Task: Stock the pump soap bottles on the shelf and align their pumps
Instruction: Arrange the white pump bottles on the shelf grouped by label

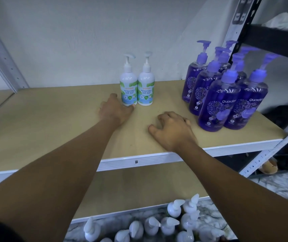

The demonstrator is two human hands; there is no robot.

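Hands: left hand [115, 110] lies palm down at the foot of the left of two white plastic pump bottles with green-and-blue labels [128, 82], thumb touching its base and forefinger beside it; a grip cannot be confirmed. Right hand [172, 128] rests on the tan board shelf with white metal edge [52, 119], fingers loosely curled, holding nothing. Both white bottles stand upright, touching, near the back wall. Clear purple pump bottles [220, 102] stand clustered at the shelf's right end. More white pump bottles [174, 222] stand below on the floor.

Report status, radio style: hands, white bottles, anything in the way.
Left hand at base of left white bottle, grip unclear; right hand resting on shelf, empty. Two white bottles upright, pumps pointing right. Purple bottles clear, off right.
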